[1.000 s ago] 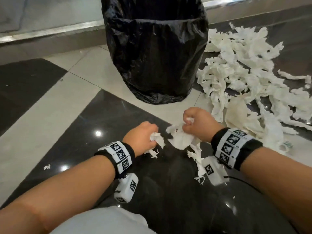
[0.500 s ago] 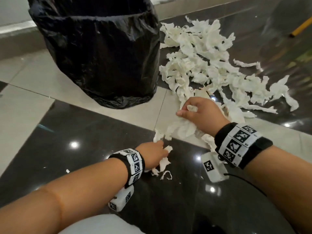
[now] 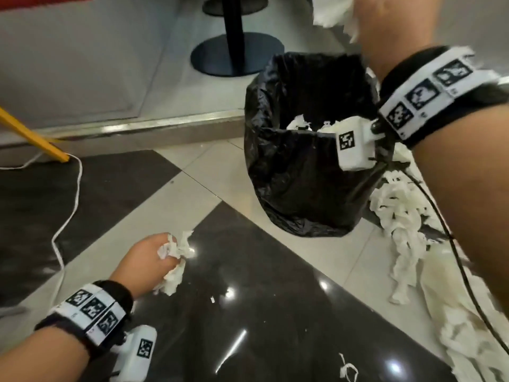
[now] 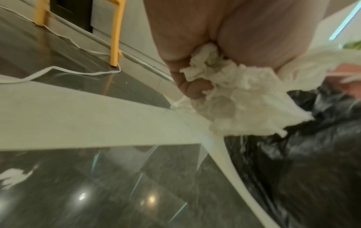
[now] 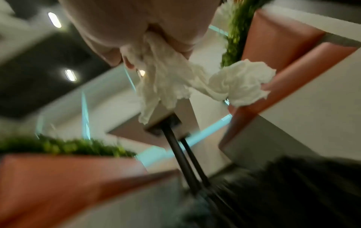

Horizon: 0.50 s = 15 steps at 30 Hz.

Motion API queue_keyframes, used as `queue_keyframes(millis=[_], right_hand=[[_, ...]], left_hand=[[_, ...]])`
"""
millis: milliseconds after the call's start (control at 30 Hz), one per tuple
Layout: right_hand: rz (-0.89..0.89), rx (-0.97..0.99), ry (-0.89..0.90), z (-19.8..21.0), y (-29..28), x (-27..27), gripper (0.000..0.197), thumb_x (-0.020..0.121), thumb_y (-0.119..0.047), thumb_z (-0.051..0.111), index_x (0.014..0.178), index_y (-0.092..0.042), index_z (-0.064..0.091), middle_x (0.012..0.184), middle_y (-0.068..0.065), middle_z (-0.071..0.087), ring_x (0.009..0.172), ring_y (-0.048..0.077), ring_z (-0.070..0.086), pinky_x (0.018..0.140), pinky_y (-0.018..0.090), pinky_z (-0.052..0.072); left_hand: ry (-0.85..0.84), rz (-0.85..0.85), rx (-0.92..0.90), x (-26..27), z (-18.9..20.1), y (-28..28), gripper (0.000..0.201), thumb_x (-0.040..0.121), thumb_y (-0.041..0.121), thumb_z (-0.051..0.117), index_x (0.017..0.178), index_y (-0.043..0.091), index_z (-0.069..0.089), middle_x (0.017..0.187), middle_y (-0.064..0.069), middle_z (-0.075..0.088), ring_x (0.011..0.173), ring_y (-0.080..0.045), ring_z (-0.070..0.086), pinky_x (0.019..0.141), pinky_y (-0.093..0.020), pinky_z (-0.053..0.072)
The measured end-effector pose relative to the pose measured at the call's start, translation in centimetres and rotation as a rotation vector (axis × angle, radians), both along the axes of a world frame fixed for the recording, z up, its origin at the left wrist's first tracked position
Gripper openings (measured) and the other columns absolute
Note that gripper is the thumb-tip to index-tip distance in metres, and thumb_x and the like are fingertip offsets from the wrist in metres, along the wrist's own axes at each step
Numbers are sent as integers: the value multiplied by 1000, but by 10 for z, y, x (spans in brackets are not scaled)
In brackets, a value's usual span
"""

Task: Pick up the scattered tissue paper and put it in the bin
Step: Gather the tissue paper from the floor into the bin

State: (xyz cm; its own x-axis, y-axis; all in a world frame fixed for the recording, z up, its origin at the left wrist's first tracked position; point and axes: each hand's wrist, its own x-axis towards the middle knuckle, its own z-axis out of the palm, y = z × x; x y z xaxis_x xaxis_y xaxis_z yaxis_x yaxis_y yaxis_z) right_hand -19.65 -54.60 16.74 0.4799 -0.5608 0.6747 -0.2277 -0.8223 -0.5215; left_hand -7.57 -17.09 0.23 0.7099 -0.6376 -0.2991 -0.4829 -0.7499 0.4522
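Note:
A bin lined with a black bag (image 3: 297, 186) stands on the tiled floor, with some white tissue inside (image 3: 301, 123). My right hand (image 3: 385, 26) is raised above the bin's far rim and grips a bunch of tissue (image 3: 330, 11); in the right wrist view that tissue (image 5: 175, 81) hangs from the curled fingers. My left hand (image 3: 146, 260) is low over the dark tile, left of the bin, and grips a crumpled wad of tissue (image 3: 173, 260), seen close in the left wrist view (image 4: 230, 98). A heap of tissue strips (image 3: 407, 221) lies right of the bin.
A black table pedestal (image 3: 237, 51) stands behind the bin on a raised step with a metal edge (image 3: 154, 125). A yellow leg (image 3: 33, 133) and a white cable (image 3: 68, 216) lie at the left. Small tissue scraps (image 3: 347, 370) dot the dark tile near me.
My right hand has lifted its tissue off the floor to above the bin. My left hand has closed round a wad and risen a little. The view has swung left.

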Motion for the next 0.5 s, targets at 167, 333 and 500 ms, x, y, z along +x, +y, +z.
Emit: queue_keyframes(millis=[167, 333, 500], right_hand=[[72, 140, 942, -44, -16, 2, 53, 95, -43, 43, 142, -19, 37, 149, 13, 37, 134, 29, 39, 109, 37, 32], [24, 240, 781, -44, -33, -68, 53, 85, -8, 54, 134, -19, 39, 156, 10, 15, 145, 27, 14, 117, 39, 15], [-124, 207, 768, -19, -11, -169, 49, 78, 4, 54, 122, -19, 47, 146, 6, 31, 138, 25, 25, 113, 39, 20]], left_hand=[[-116, -131, -179, 5, 71, -50, 4, 83, 12, 63, 79, 13, 62, 79, 2, 61, 74, -17, 57, 62, -13, 37], [-148, -256, -506, -2, 141, -192, 27, 85, 12, 55, 111, 18, 52, 103, 3, 48, 85, -12, 48, 63, -1, 36], [-73, -301, -473, -22, 154, -321, 68, 83, 22, 56, 143, 19, 23, 150, -12, 15, 135, -26, 29, 110, -33, 27]])
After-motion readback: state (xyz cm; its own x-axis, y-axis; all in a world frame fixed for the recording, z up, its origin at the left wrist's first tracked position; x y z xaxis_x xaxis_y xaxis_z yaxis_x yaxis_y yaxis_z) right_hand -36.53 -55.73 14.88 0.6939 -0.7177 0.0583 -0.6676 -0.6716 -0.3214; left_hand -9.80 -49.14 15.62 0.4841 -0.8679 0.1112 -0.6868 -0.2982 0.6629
